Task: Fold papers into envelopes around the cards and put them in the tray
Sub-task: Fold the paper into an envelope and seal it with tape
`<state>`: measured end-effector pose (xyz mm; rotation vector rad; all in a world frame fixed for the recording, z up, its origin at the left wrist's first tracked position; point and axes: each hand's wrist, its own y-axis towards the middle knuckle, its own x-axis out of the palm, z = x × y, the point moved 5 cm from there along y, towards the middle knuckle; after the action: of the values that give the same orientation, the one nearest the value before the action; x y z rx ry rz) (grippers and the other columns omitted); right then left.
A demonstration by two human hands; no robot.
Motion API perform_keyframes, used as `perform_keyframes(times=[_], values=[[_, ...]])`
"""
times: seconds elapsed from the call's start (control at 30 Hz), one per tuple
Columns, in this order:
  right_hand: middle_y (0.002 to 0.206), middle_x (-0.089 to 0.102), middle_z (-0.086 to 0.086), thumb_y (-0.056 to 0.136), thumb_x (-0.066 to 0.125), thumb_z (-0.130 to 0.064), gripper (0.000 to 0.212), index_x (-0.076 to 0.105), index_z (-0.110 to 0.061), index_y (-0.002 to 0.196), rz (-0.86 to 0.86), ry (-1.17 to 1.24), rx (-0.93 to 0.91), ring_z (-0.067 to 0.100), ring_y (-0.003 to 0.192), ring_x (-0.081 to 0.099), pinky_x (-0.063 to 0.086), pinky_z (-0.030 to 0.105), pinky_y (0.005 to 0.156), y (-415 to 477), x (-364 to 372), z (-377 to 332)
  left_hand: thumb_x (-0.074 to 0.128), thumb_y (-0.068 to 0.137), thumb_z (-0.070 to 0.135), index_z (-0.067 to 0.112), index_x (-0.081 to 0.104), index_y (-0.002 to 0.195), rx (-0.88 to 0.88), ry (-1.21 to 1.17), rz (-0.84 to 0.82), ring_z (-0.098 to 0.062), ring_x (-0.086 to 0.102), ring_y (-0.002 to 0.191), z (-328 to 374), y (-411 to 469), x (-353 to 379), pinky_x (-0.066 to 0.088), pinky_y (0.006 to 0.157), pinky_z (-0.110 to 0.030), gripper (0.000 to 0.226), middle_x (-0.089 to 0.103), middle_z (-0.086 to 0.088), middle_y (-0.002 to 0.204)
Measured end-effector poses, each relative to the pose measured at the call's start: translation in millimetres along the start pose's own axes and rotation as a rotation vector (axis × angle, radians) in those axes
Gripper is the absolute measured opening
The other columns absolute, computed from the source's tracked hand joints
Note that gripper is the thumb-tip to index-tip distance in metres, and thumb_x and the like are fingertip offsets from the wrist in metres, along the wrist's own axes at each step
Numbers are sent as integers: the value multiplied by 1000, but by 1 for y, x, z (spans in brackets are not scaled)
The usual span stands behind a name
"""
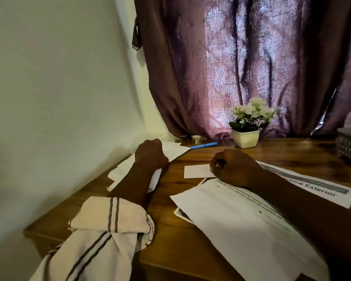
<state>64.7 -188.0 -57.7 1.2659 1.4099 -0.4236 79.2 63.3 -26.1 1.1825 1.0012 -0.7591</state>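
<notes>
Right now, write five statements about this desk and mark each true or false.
1. The blue pen lies on the table near the curtain. True.
2. The white card is already wrapped in paper. False: it lies bare, the right hand pinching its edge.
3. The grey tray stands at the far right of the view. True.
4. The flowerpot holds red flowers. False: its flowers are white.
5. The left hand rests on the tray. False: it rests on plain white papers.
</notes>
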Motion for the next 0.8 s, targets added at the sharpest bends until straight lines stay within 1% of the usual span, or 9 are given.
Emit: perform_keyframes(times=[0.17,0.23,0.27,0.33,0.43,0.53,0.6,0.7,0.8], values=[[100,72,-7,94,63,-43,20,76,-28,96,28,29,-6,15,95,65,54,33,82,-1,-2,0,74,86,38,16,66,112,-20,-48,195,-30,69,104,12,-4,-29,55,89,-38,35,73,-8,112],[93,73,-6,97,58,-49,26,72,-28,88,75,113,4,16,88,67,56,36,78,-2,-5,-3,73,89,40,18,69,110,53,-127,295,-30,71,98,22,-9,-43,54,85,-36,30,75,-6,107],[88,73,-4,98,56,-53,31,70,-29,84,112,221,19,17,84,68,56,38,75,-4,-10,-6,71,90,41,20,71,110,119,-183,352,-30,71,97,30,-13,-49,53,83,-36,29,76,-5,106],[86,75,1,98,54,-58,38,71,-26,88,189,604,76,21,78,71,55,37,64,-8,-23,-13,70,92,42,23,72,110,289,-275,476,-29,72,94,49,-27,-61,51,79,-34,26,77,-3,104],[94,77,7,99,62,-44,27,61,-25,117,284,1151,171,19,67,72,54,29,52,-11,-41,-19,68,94,41,23,73,102,559,-334,666,-27,72,82,82,-52,-68,45,69,-29,21,77,-1,93],[98,75,13,96,70,-16,36,48,-24,124,511,1308,254,19,62,72,54,27,50,-11,-55,-9,69,93,39,19,73,96,770,-369,758,-24,71,71,106,-64,-60,47,62,-26,20,76,-1,85],[93,73,14,94,64,2,43,47,-14,129,623,1330,325,21,57,69,52,27,47,-11,-60,5,64,94,41,19,73,97,844,-402,742,-23,71,76,113,-65,-54,55,63,-30,24,76,0,89],[82,66,12,90,54,10,39,50,-6,125,732,1331,435,17,45,62,45,24,42,-13,-65,33,60,94,53,21,70,114,752,-554,706,-23,68,100,107,-56,-47,56,83,-38,39,74,2,111],[72,59,11,85,50,11,36,55,-7,115,870,1460,508,14,38,52,36,20,39,-17,-70,55,53,90,71,27,56,133,405,-566,573,-29,58,122,91,-37,-35,45,103,-47,62,64,-1,134]])
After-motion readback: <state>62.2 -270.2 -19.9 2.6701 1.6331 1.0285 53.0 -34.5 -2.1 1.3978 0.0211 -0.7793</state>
